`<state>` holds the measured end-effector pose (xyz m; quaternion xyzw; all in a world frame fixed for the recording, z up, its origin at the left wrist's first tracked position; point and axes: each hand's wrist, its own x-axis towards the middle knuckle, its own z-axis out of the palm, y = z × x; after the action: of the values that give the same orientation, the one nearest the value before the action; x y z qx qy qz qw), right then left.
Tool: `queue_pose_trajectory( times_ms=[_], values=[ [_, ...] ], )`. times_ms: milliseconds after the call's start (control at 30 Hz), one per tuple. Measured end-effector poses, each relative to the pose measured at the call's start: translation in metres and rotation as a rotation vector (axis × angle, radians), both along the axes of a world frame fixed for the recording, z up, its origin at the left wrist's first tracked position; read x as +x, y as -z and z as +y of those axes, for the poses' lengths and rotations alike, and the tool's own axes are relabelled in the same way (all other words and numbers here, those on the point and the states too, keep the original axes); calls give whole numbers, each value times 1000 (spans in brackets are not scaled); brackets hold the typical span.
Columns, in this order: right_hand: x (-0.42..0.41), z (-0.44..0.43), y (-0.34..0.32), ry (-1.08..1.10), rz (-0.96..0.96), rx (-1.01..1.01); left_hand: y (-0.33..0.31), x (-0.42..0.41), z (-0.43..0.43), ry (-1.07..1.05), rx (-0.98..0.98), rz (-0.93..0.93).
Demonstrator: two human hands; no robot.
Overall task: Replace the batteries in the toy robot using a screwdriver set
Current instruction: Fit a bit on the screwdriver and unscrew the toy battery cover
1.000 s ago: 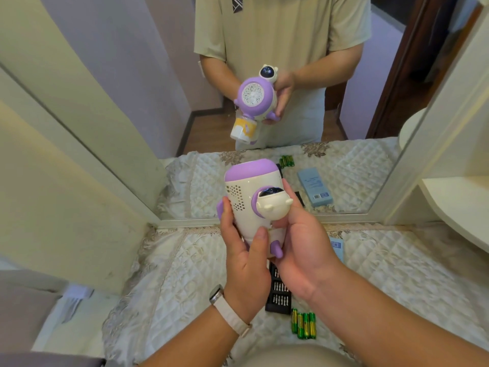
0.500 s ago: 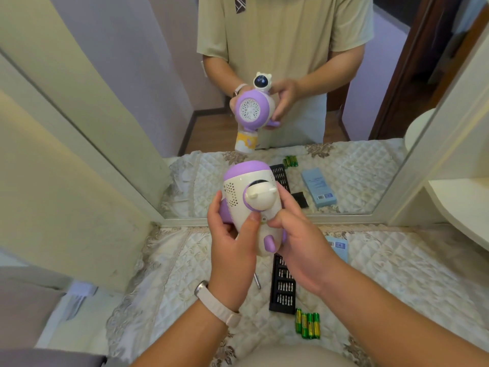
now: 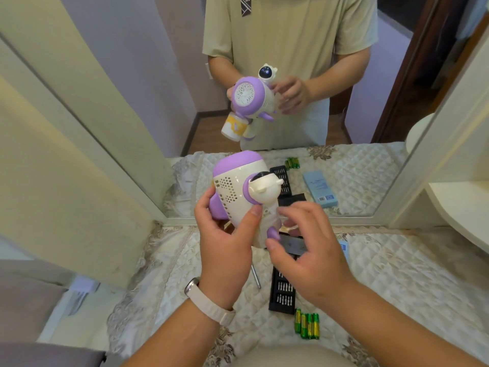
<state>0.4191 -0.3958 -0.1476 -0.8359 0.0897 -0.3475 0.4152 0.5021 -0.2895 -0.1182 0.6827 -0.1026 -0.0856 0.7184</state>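
Entry: you are holding the toy robot (image 3: 232,192) up in front of the mirror (image 3: 180,88), above the quilted cloth (image 3: 397,274). Your left hand (image 3: 225,250) is gripping its cream body. The thumb (image 3: 254,215) is pressing the near face just below the small head, and the other fingers (image 3: 206,207) are curling round the purple left side. Your right hand (image 3: 312,260) is hovering just beside the toy's lower end, fingers loosely spread and holding nothing. Its thumb tip is lying close to the purple foot; blur is hiding whether they touch. Below, a black bit case (image 3: 281,295) is lying on the cloth, with a metal driver shaft (image 3: 256,276) to its left and four green batteries (image 3: 307,325) just beside its near end.
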Motion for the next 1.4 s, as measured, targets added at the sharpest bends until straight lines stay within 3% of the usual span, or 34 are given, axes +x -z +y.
queue_pose_trajectory(
  times_ms=[133, 733, 1033, 1133, 1267, 1400],
  values=[
    [-1, -1, 3, 6, -49, -185, 0, -2, -2, -47, 41, -23],
    [7, -5, -12, -80, 182, -38, 5, -6, -2, -126, 107, -77],
    [6, -1, -9, -91, 192, -12, 12, -5, -1, -118, 114, -48],
    [3, 4, -3, -19, 149, 187, 16, -2, -3, -110, 131, -45],
    [2, -4, 8, 26, 107, 681, 27, 5, -4, -112, 146, 14],
    [-5, -28, 35, 131, 296, 686, 42, 10, -8, -85, 164, 75]
  ],
)
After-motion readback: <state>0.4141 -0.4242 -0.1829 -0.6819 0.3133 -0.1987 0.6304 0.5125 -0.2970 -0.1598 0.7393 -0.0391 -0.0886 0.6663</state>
